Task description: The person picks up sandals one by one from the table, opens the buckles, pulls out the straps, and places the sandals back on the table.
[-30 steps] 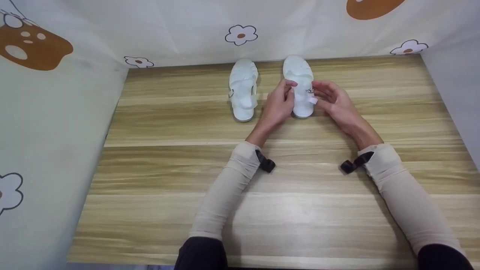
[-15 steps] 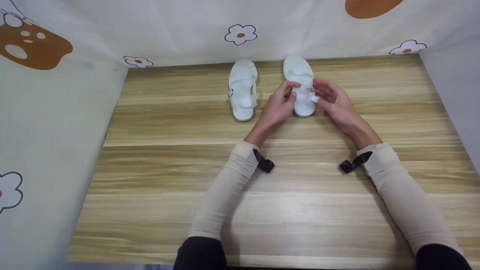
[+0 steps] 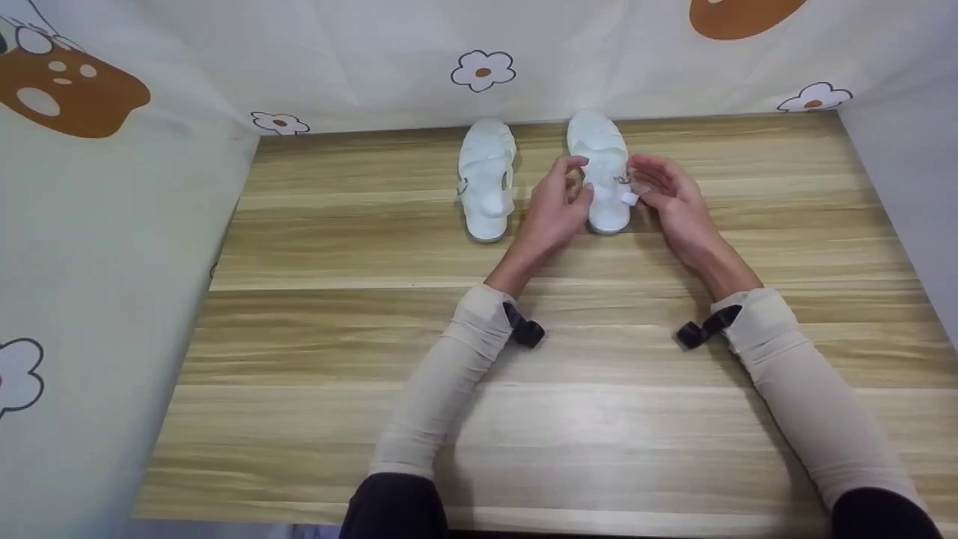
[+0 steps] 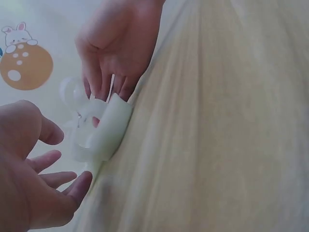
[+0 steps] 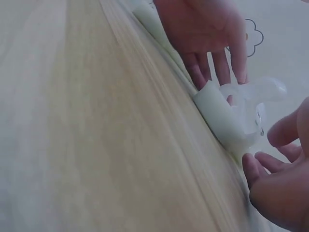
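Observation:
A white sandal (image 3: 596, 138) stands on the table, its toe toward the back wall and its heel toward me. To its left, my left hand (image 3: 555, 206) has its thumb and forefinger apart at the sandal's edge. On the opposite side is my right hand (image 3: 679, 213), fingers loosely extended near the small metal buckle (image 3: 622, 180) and the strap's loose white end (image 3: 629, 198). In the left wrist view the sandal's pale heel (image 4: 116, 126) sits between both hands. A second white sandal (image 3: 486, 206) stands further left, pointing the same way.
The wood-grain table (image 3: 584, 419) spreads out toward me. A pale patterned sheet (image 3: 359, 67) rises right behind the sandals' toes, and another side wall (image 3: 112, 247) borders the table at left. Black wrist cameras (image 3: 530, 333) hang from both beige sleeves.
My right thumb has drawn back from the strap's end, and my right hand has shifted slightly right. My left fingers have spread a little at the sandal's edge. Both sandals stay about where they were.

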`<action>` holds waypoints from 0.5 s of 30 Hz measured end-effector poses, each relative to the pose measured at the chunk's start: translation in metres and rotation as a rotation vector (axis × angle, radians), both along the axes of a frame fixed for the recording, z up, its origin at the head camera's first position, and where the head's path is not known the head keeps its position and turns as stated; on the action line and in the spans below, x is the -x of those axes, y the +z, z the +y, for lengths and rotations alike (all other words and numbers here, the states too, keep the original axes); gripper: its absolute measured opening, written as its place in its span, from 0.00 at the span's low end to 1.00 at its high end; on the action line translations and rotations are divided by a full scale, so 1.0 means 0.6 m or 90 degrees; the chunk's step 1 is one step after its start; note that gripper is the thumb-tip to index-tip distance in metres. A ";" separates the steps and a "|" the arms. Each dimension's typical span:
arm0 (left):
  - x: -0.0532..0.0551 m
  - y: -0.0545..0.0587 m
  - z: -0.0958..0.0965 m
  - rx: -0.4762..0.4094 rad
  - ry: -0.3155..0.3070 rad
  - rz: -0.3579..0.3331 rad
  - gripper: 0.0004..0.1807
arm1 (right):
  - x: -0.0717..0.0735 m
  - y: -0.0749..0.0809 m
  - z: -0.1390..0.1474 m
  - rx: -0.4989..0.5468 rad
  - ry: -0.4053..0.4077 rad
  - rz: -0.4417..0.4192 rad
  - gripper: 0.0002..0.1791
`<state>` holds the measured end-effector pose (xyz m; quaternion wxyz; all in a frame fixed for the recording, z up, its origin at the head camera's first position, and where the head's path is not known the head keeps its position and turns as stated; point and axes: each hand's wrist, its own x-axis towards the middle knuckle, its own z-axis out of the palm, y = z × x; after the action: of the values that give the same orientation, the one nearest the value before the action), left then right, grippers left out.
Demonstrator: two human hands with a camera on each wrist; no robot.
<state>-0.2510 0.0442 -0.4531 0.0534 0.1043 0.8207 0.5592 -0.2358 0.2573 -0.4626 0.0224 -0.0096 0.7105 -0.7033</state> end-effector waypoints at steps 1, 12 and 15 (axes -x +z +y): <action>0.000 0.004 -0.002 0.004 0.002 0.009 0.22 | 0.000 0.002 0.000 0.006 -0.012 0.005 0.26; -0.009 0.070 -0.039 -0.052 -0.042 0.109 0.21 | -0.008 0.044 -0.015 0.069 -0.082 0.130 0.21; -0.012 0.085 -0.055 -0.046 -0.035 0.132 0.22 | -0.010 0.057 -0.026 0.075 -0.075 0.178 0.20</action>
<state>-0.2435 0.0112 -0.4019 -0.0201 0.1855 0.7982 0.5727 -0.2301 0.2418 -0.4282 -0.1185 -0.0671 0.6633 -0.7358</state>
